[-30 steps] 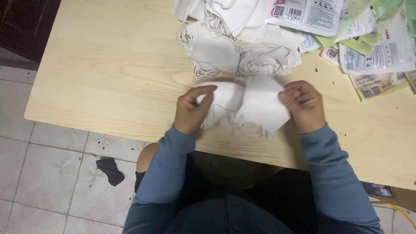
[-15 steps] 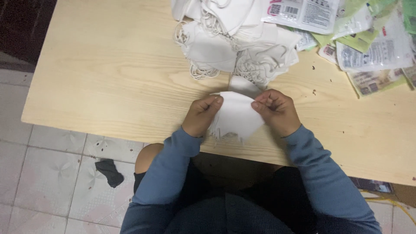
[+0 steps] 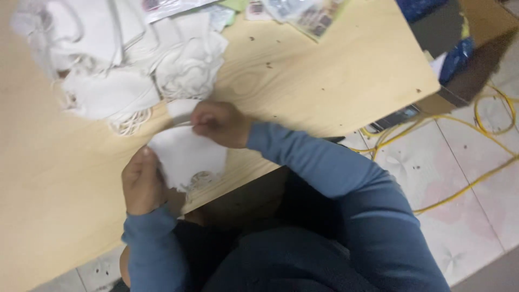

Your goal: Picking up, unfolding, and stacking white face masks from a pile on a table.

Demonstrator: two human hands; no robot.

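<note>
I hold a white folded face mask over the near edge of a light wooden table. My left hand grips its lower left side. My right hand pinches its upper right edge. Both sleeves are blue. Just beyond my hands lies a heap of several more white masks with ear loops. The frame is blurred, so fine detail of the mask is unclear.
Printed plastic packets lie at the table's far side. Right of the table, a yellow cable winds over the tiled floor, beside a dark flat object and a brown box with blue material.
The view has swung sharply right and tilted. My hands, close together on the mask before, now sit further apart, left hand lower and right hand higher, still holding the mask.
</note>
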